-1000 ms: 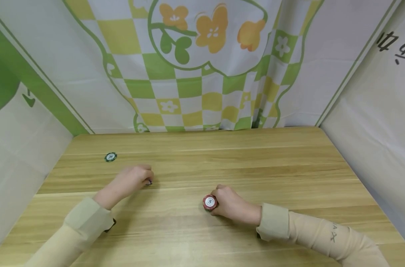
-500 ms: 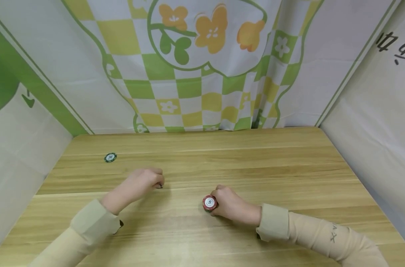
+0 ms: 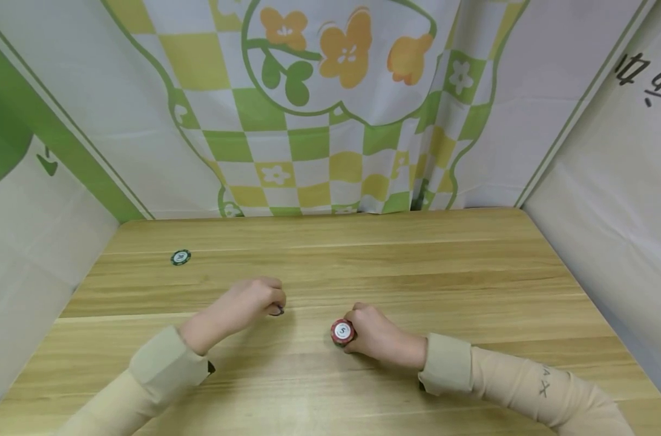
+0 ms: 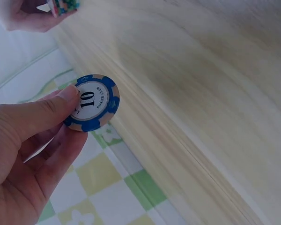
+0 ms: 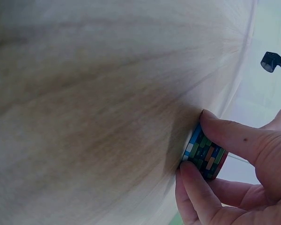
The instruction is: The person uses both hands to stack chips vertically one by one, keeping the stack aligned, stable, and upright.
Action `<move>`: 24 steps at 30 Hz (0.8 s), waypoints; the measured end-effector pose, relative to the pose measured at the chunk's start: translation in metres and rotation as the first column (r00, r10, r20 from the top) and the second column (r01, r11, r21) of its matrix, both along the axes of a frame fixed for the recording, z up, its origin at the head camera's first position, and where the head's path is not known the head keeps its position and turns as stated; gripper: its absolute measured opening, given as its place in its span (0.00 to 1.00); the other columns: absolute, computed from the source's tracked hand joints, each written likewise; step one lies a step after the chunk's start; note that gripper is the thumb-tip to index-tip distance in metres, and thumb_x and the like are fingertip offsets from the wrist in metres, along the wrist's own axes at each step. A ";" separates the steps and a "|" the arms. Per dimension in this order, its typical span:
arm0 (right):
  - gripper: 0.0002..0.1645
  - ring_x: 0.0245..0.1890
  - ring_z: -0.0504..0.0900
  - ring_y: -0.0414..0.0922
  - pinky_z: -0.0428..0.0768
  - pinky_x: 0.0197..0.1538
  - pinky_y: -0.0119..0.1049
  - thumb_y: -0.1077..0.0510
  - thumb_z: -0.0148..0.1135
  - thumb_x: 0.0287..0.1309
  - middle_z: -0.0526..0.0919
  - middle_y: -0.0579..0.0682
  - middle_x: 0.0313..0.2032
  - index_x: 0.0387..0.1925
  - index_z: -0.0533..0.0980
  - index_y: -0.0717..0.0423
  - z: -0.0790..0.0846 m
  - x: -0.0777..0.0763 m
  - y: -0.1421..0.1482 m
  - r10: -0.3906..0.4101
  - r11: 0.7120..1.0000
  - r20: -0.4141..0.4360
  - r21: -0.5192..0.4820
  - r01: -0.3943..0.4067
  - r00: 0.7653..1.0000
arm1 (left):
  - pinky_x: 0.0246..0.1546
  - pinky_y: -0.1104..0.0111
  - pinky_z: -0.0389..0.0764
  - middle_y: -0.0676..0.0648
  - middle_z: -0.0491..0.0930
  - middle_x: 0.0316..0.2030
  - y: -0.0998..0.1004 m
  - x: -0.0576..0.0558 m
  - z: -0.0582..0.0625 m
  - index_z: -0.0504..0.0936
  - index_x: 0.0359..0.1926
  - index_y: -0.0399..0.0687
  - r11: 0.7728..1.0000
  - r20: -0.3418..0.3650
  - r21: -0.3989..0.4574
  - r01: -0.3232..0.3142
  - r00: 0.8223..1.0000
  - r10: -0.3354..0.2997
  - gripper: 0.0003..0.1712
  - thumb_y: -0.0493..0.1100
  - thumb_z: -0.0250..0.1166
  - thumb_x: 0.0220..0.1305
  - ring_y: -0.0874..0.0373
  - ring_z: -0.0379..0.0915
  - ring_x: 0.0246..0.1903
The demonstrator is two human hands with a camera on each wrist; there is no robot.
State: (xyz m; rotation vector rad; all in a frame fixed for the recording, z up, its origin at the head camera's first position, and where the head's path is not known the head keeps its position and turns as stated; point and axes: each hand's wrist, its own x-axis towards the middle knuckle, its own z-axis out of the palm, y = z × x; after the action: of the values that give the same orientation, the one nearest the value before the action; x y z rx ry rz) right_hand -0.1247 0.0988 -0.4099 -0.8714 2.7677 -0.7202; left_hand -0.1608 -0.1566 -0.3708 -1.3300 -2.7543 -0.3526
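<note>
Between thumb and fingers, my left hand (image 3: 249, 306) pinches a blue poker chip (image 4: 94, 104) marked 10, held above the table to the left of the other hand. In the left wrist view the chip's printed face shows. My right hand (image 3: 382, 333) grips a stack of poker chips (image 5: 205, 152) by its sides, at the middle of the table. A red chip (image 3: 342, 331) marked 5 tops the stack; blue, green and other colours show along its edge in the right wrist view. A green poker chip (image 3: 180, 257) lies flat at the far left.
The wooden table (image 3: 445, 260) ends at the back against a hanging curtain (image 3: 309, 145) with green and yellow checks. Pale cloth walls stand at the left and right sides.
My left hand has moved right and slightly nearer, carrying the blue chip toward the stack. The right hand and its stack have stayed in place, as has the green chip.
</note>
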 end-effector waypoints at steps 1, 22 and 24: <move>0.18 0.28 0.73 0.40 0.74 0.31 0.27 0.61 0.75 0.33 0.74 0.48 0.26 0.30 0.78 0.64 0.000 0.000 0.000 0.000 1.000 0.001 0.001 0.000 1.000 | 0.24 0.76 0.72 0.56 0.73 0.24 0.002 0.000 0.000 0.81 0.25 0.47 1.000 0.018 0.008 -0.003 1.000 0.002 0.05 0.35 0.69 0.47 0.68 0.69 0.24; 0.19 0.29 0.74 0.40 0.75 0.32 0.28 0.61 0.75 0.34 0.74 0.49 0.27 0.31 0.78 0.65 0.001 -0.001 -0.002 -0.021 1.000 0.035 0.014 0.020 0.999 | 0.28 0.76 0.74 0.53 0.79 0.25 0.024 -0.001 -0.003 0.82 0.26 0.44 0.975 0.342 0.159 -0.154 0.935 0.092 0.03 0.35 0.69 0.48 0.66 0.73 0.26; 0.19 0.29 0.74 0.40 0.75 0.32 0.28 0.61 0.75 0.34 0.74 0.49 0.27 0.31 0.78 0.65 0.001 -0.001 -0.002 -0.024 1.000 0.040 0.018 0.023 0.999 | 0.26 0.76 0.74 0.52 0.81 0.24 0.026 -0.001 -0.004 0.82 0.26 0.43 0.966 0.403 0.183 -0.184 0.910 0.097 0.02 0.35 0.69 0.49 0.67 0.73 0.25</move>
State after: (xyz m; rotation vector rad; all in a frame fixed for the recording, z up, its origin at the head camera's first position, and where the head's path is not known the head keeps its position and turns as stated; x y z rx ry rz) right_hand -0.1253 0.0970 -0.4086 -0.8131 2.7490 -0.7081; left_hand -0.1621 -0.1303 -0.3744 -1.0972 -2.9850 -0.9771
